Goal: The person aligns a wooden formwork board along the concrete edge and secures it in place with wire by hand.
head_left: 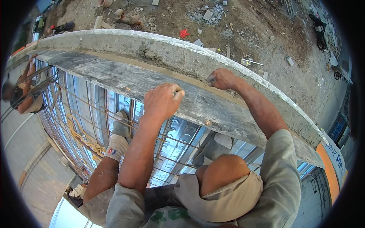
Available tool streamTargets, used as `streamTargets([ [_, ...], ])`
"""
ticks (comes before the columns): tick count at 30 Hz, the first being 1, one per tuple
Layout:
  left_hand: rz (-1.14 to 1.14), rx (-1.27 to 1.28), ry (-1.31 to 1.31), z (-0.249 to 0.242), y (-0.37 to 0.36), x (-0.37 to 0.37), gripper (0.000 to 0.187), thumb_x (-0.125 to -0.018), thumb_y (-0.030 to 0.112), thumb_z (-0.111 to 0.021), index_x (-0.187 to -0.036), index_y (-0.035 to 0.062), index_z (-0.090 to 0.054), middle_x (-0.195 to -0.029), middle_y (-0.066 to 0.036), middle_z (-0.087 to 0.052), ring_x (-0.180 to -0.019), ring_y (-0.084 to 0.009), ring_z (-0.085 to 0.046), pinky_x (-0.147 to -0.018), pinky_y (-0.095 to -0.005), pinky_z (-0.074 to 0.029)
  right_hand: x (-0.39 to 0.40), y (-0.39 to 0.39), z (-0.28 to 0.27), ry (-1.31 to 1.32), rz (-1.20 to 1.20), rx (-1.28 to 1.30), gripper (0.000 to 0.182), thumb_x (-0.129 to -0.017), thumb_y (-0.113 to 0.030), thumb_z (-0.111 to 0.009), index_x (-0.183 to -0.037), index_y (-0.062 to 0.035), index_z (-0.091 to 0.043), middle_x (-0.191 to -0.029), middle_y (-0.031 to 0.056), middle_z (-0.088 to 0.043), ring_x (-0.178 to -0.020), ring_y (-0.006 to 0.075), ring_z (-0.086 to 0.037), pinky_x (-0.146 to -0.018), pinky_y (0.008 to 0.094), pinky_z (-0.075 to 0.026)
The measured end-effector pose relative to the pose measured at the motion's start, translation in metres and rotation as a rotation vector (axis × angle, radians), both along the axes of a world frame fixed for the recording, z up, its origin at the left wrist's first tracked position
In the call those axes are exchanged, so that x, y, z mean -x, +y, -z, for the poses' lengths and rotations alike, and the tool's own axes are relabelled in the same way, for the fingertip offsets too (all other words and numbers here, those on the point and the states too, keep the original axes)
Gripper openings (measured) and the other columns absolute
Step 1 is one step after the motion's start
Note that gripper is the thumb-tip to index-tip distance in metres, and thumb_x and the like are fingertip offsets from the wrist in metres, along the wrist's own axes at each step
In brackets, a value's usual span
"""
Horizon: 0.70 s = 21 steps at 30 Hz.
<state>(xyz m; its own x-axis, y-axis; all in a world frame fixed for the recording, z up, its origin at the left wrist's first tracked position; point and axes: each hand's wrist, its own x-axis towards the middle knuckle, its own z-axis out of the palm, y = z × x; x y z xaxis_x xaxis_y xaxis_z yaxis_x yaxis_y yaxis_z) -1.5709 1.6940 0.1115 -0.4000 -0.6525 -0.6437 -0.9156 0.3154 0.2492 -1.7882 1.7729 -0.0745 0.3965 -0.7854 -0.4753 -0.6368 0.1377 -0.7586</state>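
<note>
My left hand is closed in a fist, thumb on the right side, in front of a long weathered grey board. I cannot make out what, if anything, is inside its fingers. Farther right, my right hand is also closed, fingers curled inward, by the joint between the board and the concrete ledge. What it pinches is hidden or too small to name. The board runs along the near side of the ledge, curved by the lens.
Below are ribbed metal decking and a grid of rebar, with a yellow rope on it. My feet stand among the bars. Another person holds the board's far left end. Beyond the ledge lies dirt ground with rubble.
</note>
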Motion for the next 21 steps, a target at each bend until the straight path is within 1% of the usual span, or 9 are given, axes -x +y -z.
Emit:
streamTargets([
  [2, 0.027, -0.049, -0.009, 0.002, 0.001, 0.001, 0.03, -0.087, 0.034, -0.055, -0.1, 0.0109, -0.069, -0.103, -0.01, -0.067, -0.097, -0.0301, -0.062, -0.085, -0.0437, -0.046, 0.006, 0.007, 0.007, -0.023, 0.075, -0.028, 0.014, -0.078, -0.022, -0.062, -0.077, -0.0073, -0.064, -0.072, 0.0158, -0.062, -0.069, 0.0349, -0.06, -0.065, 0.043, -0.047],
  [4, 0.063, -0.031, -0.011, 0.004, -0.001, 0.0, 0.032, -0.086, 0.037, -0.055, -0.096, 0.0107, -0.07, -0.1, -0.009, -0.067, -0.093, -0.0293, -0.063, -0.081, -0.0424, -0.047, 0.008, -0.003, -0.002, 0.044, -0.014, -0.153, 0.018, -0.073, -0.022, -0.061, -0.085, -0.0107, -0.069, -0.085, 0.0139, -0.067, -0.079, 0.033, -0.064, -0.069, 0.0428, -0.051],
  [8, 0.092, -0.017, -0.019, 0.004, 0.001, 0.0, 0.034, -0.086, 0.038, -0.055, -0.092, 0.0084, -0.071, -0.098, -0.01, -0.067, -0.092, -0.0303, -0.062, -0.08, -0.0429, -0.047, -0.015, 0.01, -0.021, 0.166, -0.133, -0.091, 0.018, -0.074, -0.02, -0.06, -0.086, -0.0118, -0.07, -0.086, 0.0133, -0.068, -0.082, 0.032, -0.065, -0.071, 0.0425, -0.052],
  [11, 0.087, -0.017, -0.015, 0.003, 0.001, 0.001, 0.035, -0.086, 0.038, -0.056, -0.091, 0.0074, -0.071, -0.096, -0.01, -0.067, -0.091, -0.031, -0.062, -0.078, -0.0433, -0.047, 0.001, 0.008, -0.015, 0.094, 0.056, -0.185, 0.019, -0.073, -0.018, -0.057, -0.085, -0.0125, -0.07, -0.087, 0.0134, -0.068, -0.082, 0.032, -0.065, -0.072, 0.0429, -0.052],
  [15, 0.108, -0.021, -0.055, 0.002, -0.002, 0.003, 0.035, -0.086, 0.039, -0.056, -0.087, 0.0076, -0.071, -0.089, -0.014, -0.067, -0.085, -0.0324, -0.063, -0.076, -0.0443, -0.047, -0.002, 0.01, 0.002, 0.161, 0.165, -0.121, 0.018, -0.074, -0.02, -0.058, -0.084, -0.0118, -0.07, -0.086, 0.0125, -0.068, -0.081, 0.0322, -0.065, -0.072, 0.0425, -0.051],
  [17, 0.105, -0.043, -0.09, 0.001, -0.003, 0.004, 0.035, -0.086, 0.039, -0.056, -0.086, 0.0075, -0.071, -0.087, -0.015, -0.067, -0.083, -0.033, -0.063, -0.075, -0.0447, -0.047, -0.019, 0.01, 0.0, -0.005, -0.006, -0.036, 0.02, -0.075, -0.022, -0.058, -0.086, -0.0102, -0.071, -0.087, 0.013, -0.068, -0.084, 0.0317, -0.064, -0.075, 0.0419, -0.05],
  [18, 0.099, -0.044, -0.068, 0.0, -0.003, 0.004, 0.035, -0.085, 0.039, -0.056, -0.085, 0.0074, -0.071, -0.085, -0.016, -0.067, -0.082, -0.0335, -0.063, -0.075, -0.0448, -0.047, -0.019, 0.009, 0.0, -0.009, -0.007, -0.041, 0.02, -0.075, -0.022, -0.058, -0.086, -0.0102, -0.071, -0.087, 0.013, -0.068, -0.084, 0.0317, -0.064, -0.075, 0.0419, -0.05],
  [20, 0.096, -0.041, -0.039, 0.001, -0.003, 0.005, 0.036, -0.085, 0.04, -0.056, -0.085, 0.0073, -0.071, -0.084, -0.017, -0.067, -0.081, -0.034, -0.063, -0.074, -0.045, -0.047, -0.01, -0.002, 0.002, -0.201, 0.166, -0.304, 0.023, -0.079, -0.027, -0.057, -0.085, -0.0089, -0.071, -0.091, 0.0148, -0.068, -0.088, 0.0324, -0.063, -0.079, 0.0412, -0.049],
  [21, 0.099, -0.037, -0.043, 0.001, -0.002, 0.004, 0.036, -0.085, 0.04, -0.056, -0.085, 0.0074, -0.071, -0.085, -0.017, -0.067, -0.082, -0.0339, -0.063, -0.075, -0.045, -0.047, 0.0, -0.013, 0.007, -0.169, 0.201, -0.421, 0.028, -0.083, -0.032, -0.057, -0.09, -0.0086, -0.07, -0.098, 0.0157, -0.067, -0.095, 0.0329, -0.062, -0.083, 0.0411, -0.048],
])
